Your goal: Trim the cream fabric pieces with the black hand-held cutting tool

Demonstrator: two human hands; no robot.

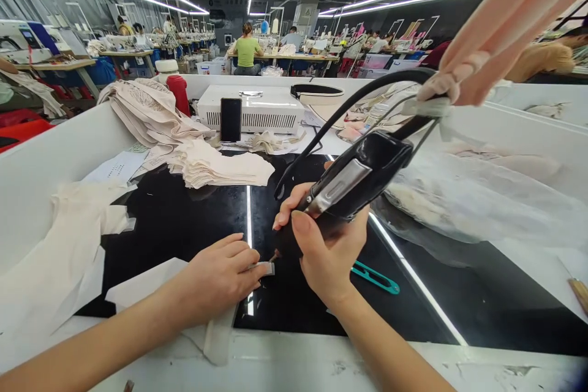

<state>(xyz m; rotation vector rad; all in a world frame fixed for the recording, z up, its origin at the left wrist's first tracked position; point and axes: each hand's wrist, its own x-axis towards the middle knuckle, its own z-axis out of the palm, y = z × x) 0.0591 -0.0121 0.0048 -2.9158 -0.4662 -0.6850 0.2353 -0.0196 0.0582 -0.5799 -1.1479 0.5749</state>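
Note:
A black handheld tool [362, 174] with a metal plate on its side is gripped by my right hand [328, 251], its fingers wrapped round the lower end. The tool hangs from pink cloth strips [487, 43] and has a black cable. Its thin tip points down at the end of a small pale strip [270, 269]. My left hand [220, 275] presses that strip with its fingers together, over a white fabric piece [149, 282] on the glossy black surface [184, 220]. Beside my right hand lies a teal cutter [375, 278].
Stacked beige fabric pieces [220, 165] lie behind my left hand, with more cloth [64, 245] at the left. A phone [230, 119] leans on a white vented box [271, 111]. Clear plastic [487, 196] covers things at the right. People work at tables beyond the low white walls.

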